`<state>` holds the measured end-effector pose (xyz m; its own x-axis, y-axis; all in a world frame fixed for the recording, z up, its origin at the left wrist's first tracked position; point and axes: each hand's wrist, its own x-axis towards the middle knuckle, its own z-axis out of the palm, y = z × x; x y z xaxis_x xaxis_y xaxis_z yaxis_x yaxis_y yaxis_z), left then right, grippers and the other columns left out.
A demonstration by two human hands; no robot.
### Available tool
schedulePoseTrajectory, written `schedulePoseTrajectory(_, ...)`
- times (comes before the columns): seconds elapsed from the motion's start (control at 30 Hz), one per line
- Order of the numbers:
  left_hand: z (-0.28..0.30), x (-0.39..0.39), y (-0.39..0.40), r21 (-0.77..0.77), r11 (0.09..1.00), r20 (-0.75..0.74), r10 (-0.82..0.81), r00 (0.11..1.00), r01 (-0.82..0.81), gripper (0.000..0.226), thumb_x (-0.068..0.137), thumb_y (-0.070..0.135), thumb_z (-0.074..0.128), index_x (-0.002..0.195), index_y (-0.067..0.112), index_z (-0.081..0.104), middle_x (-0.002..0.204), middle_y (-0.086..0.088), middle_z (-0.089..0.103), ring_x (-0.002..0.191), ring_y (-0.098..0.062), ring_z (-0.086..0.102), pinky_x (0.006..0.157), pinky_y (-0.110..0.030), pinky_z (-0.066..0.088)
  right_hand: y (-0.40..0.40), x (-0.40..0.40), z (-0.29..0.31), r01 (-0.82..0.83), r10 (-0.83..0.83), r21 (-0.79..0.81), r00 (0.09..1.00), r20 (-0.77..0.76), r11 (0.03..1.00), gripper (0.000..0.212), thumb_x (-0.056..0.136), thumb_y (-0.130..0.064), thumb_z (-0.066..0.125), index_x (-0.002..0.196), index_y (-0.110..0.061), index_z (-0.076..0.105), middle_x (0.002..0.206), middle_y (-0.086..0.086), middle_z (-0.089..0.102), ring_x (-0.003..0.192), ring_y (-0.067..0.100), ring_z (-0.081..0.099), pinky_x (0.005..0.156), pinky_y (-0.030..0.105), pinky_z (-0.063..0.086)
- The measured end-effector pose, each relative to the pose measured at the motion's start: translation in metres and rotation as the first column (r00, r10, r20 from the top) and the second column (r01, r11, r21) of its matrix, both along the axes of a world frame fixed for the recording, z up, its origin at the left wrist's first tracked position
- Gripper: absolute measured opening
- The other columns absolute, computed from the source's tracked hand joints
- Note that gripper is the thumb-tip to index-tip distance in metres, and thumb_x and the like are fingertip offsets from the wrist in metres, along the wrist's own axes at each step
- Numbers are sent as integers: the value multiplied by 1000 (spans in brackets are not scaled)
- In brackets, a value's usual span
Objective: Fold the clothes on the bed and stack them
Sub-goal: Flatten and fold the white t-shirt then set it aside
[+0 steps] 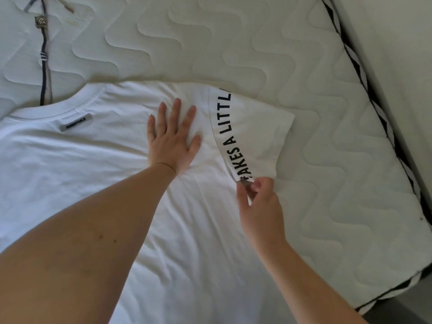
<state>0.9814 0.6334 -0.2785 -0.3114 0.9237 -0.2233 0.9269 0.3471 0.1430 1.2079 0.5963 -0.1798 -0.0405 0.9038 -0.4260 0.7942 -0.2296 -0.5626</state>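
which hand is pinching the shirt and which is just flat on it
The right hand pinches the white t-shirt at the seam by the lettered sleeve; the left hand lies flat, fingers spread.

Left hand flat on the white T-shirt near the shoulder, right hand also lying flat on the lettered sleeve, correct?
Not quite. The head view shows the right hand pinching the lettered sleeve at its lower corner. The left hand does lie flat on the white T-shirt.
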Motion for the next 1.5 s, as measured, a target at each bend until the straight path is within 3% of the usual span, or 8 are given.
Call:
schedulePoseTrajectory(0.2, 21, -23, 21, -290, 956, 245, 41, 969, 32, 60, 100, 52, 22, 148, 55, -13, 159, 16, -28, 146, -16, -29, 117, -43, -16, 29, -18, -9, 338, -452, -349, 828, -333, 874, 35, 87, -26, 71, 84, -25, 36, 76, -9, 56, 57, 0, 50, 47, 5, 35)
schedulePoseTrajectory(0.37, 62, -7, 12, -8, 992, 268, -119, 956, 126, 75, 94, 45, 54, 156, 34, 14, 166, 4, 4, 152, -19, -2, 120, -44, 1, 34, -18, -5, 447, -628, -442, 582, -516, 778, 34, 80, -1, 74, 90, -15, 45, 87, 8, 61, 82, 19, 59, 90, 38, 51)
schedulePoseTrajectory(0.5, 81, 44, -3, 157, 846, 191, -533, 824, 510, 74, 90, 33, 63, 154, 33, 26, 163, 5, 20, 151, -17, 12, 119, -40, 8, 20, -11, 2, 386, -474, -283, 620, -626, 878, 24, 84, 1, 70, 85, -16, 52, 80, 0, 68, 77, 12, 64, 78, 27, 51)
schedulePoseTrajectory(0.83, 75, 62, -22, 165, 744, 195, -669, 718, 648, 56, 91, 48, 62, 139, 21, 56, 148, 0, 49, 142, -22, 39, 116, -40, 24, 2, 29, -3, 199, -299, -224, 688, -661, 954, 32, 89, 8, 51, 101, -18, 65, 97, -2, 75, 100, 12, 70, 86, 20, 52)
schedulePoseTrajectory(0.97, 73, 68, -22, 322, 724, 92, -665, 741, 610, 34, 79, 20, 82, 112, 18, 74, 118, -3, 70, 112, -28, 65, 97, -42, 47, 7, 41, -6, 269, -254, -35, 845, -471, 962, 32, 86, 4, 52, 96, -25, 62, 89, -10, 73, 90, 4, 66, 79, 19, 46)
schedulePoseTrajectory(1.07, 71, 80, -21, 399, 715, 48, -642, 765, 574, 28, 72, 4, 80, 97, 16, 76, 98, -1, 72, 95, -27, 68, 88, -37, 50, 10, 44, -9, 3, 43, 233, 980, -192, 972, 43, 81, -3, 60, 119, -21, 59, 116, -4, 64, 111, 15, 56, 96, 31, 42)
schedulePoseTrajectory(1.2, 65, 92, -22, 449, 744, 70, -582, 810, 495, 20, 73, -1, 73, 89, 10, 73, 88, -4, 69, 85, -29, 66, 82, -36, 50, 12, 35, -23, -437, 402, 299, 899, 174, 848, 62, 79, -26, 74, 137, -17, 52, 141, 2, 50, 132, 24, 43, 108, 39, 29)
schedulePoseTrajectory(1.5, 49, 69, -50, 380, 732, 49, -627, 777, 566, 35, 96, 18, 56, 129, 13, 65, 132, -2, 64, 123, -22, 60, 107, -42, 42, -4, 45, -48, -590, 429, 367, 793, 433, 719, 46, 98, -23, 51, 143, -11, 49, 148, 5, 47, 135, 23, 47, 112, 44, 35)
